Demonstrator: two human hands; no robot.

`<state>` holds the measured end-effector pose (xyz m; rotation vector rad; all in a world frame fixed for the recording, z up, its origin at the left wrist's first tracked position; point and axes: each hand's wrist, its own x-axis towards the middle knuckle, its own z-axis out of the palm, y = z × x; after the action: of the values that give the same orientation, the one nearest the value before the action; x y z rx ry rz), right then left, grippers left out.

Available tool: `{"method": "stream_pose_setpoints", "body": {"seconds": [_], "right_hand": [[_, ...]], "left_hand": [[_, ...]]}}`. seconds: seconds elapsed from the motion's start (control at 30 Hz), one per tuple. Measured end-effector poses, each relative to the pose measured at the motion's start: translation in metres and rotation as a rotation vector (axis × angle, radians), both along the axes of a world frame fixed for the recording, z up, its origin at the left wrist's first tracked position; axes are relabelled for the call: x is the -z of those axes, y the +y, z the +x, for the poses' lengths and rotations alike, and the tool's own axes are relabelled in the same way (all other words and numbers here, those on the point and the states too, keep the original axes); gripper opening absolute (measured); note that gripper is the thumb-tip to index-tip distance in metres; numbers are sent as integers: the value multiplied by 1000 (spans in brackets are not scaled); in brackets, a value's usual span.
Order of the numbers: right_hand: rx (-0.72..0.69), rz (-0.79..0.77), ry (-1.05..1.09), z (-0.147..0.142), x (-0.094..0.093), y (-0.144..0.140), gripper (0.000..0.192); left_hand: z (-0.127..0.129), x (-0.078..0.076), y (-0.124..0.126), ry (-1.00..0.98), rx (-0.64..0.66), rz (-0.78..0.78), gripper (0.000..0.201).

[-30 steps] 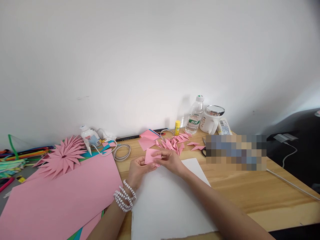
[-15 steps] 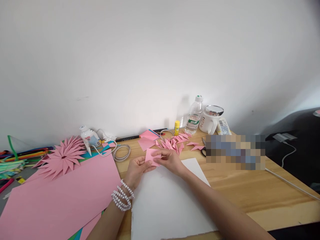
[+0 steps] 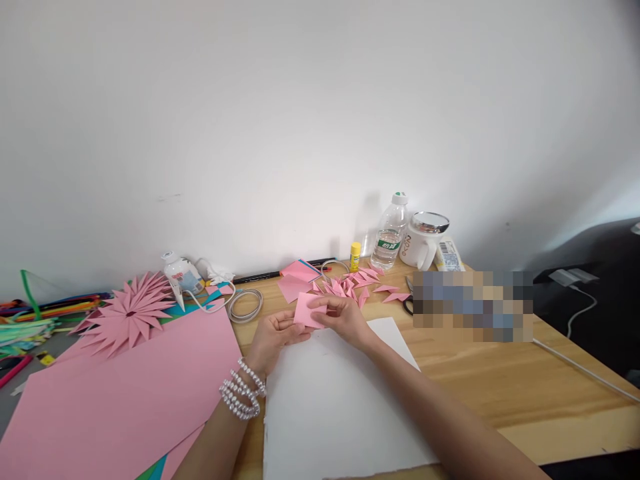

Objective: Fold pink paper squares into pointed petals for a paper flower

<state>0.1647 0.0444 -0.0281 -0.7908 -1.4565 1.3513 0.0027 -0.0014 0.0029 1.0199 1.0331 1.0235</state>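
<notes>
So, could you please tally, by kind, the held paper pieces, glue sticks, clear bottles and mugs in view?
Pink paper in left hand and right hand: 1
Yellow glue stick: 1
Clear bottle: 1
White mug: 1
Total: 4

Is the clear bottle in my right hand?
No, your right hand pinches a small pink paper, while the clear bottle stands near the wall.

Matt paper sq. (image 3: 303,312), smooth wood tbl. (image 3: 480,380), clear plastic btl. (image 3: 395,219), glossy mug lid (image 3: 431,222), prob. metal
</notes>
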Motion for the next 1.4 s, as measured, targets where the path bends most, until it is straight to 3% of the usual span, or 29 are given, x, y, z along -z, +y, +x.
{"method": "stream_pose_setpoints", "body": {"seconds": [0.37, 0.5, 0.77, 0.97, 1.17, 1.4], "right_hand": [[-18, -22, 6, 2, 2, 1, 23], [-15, -26, 21, 3, 2, 1, 24], [-32, -12, -7, 2, 1, 0, 21], [-66, -2, -71, 3, -1, -2, 19], [-197, 77, -178, 2, -6, -7, 16], [-171, 124, -241, 0, 1, -8, 16]], "left_hand": [[1, 4, 0, -101, 10, 8, 33], [1, -2, -1, -69, 37, 5, 43], [2, 2, -1, -24, 16, 36, 32], [1, -3, -2, 75, 96, 55, 42], [4, 3, -1, 163, 18, 15, 40], [6, 11, 0, 138, -25, -1, 40]]}}
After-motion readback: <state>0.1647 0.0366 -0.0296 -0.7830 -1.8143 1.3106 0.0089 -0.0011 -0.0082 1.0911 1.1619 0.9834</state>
